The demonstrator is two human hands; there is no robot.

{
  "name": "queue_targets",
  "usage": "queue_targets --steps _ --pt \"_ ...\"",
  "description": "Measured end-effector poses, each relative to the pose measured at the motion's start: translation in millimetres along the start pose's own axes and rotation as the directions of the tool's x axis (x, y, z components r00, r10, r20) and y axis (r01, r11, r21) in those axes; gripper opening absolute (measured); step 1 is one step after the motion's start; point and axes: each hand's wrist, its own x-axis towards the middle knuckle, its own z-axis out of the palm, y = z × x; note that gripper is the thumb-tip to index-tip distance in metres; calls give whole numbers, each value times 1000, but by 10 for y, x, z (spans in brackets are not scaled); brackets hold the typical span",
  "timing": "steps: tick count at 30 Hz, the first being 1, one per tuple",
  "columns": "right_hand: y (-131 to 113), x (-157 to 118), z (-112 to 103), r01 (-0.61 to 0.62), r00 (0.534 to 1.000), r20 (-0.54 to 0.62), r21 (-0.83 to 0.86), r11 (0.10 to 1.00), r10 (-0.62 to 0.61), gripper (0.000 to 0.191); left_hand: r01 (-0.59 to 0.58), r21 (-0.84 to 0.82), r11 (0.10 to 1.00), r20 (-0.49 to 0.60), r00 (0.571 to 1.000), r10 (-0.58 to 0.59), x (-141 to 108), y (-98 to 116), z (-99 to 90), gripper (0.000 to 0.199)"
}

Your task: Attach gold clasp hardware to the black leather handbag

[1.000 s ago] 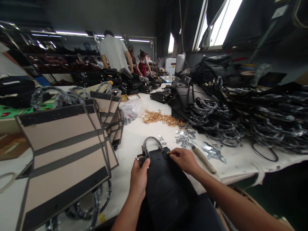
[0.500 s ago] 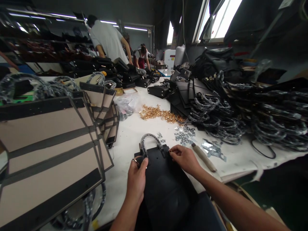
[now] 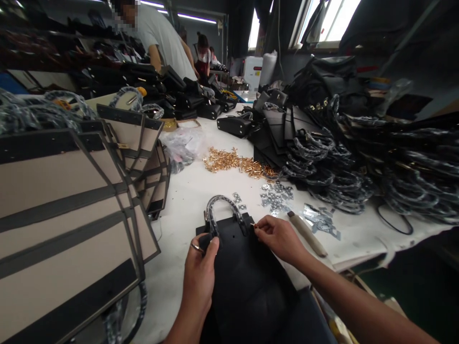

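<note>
A black bag panel [image 3: 247, 277] lies on the white table's near edge, with a plastic-wrapped handle [image 3: 220, 205] arching over its top. My left hand [image 3: 199, 272] grips the panel's top left corner at the handle's base, a ring on one finger. At the handle's right base, my right hand [image 3: 281, 236] pinches a small gold fitting [image 3: 254, 225] against the panel.
Beige and black bag panels [image 3: 68, 220] are stacked at left. Loose gold fittings [image 3: 234, 162], silver plates [image 3: 278, 198] and a wooden-handled tool [image 3: 306, 234] lie ahead. Wrapped handles [image 3: 358, 162] pile up at right. Two other people [image 3: 161, 38] work at the far end.
The view has shifted a little left and down. Both hands stay at the panel's top corners; the left hand's grip moved slightly lower.
</note>
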Motion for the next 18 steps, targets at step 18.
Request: queue_targets --steps 18 --pt "150 47 41 -52 999 -4 154 987 53 10 571 -389 723 460 800 -385 49 381 -80 64"
